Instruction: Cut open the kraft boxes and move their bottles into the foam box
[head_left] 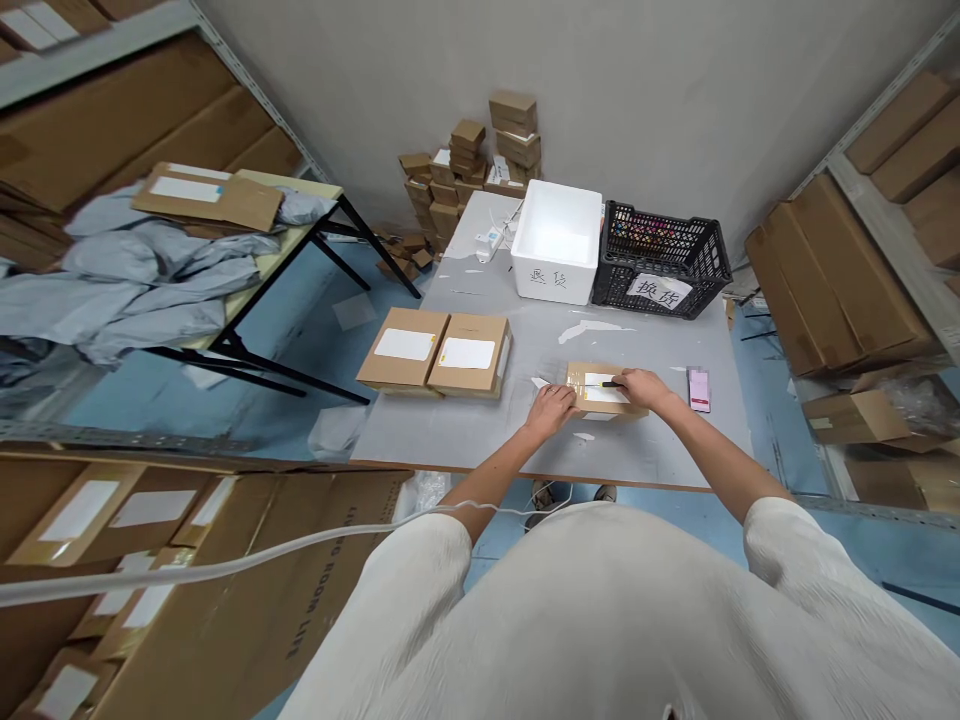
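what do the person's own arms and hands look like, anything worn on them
Both the left hand and the right hand are bare, with no gloves. The forearms are uncovered, and no watch or wristband shows; rings are too small to tell. The loose, off-white fabric shirt has short, plain sleeves. A smooth white cable crosses the view by the left arm.

2 bare forearms (712,445) reaching forward, angling inward, left hand (553,408) lightly bent, right hand (643,388) curled tight!
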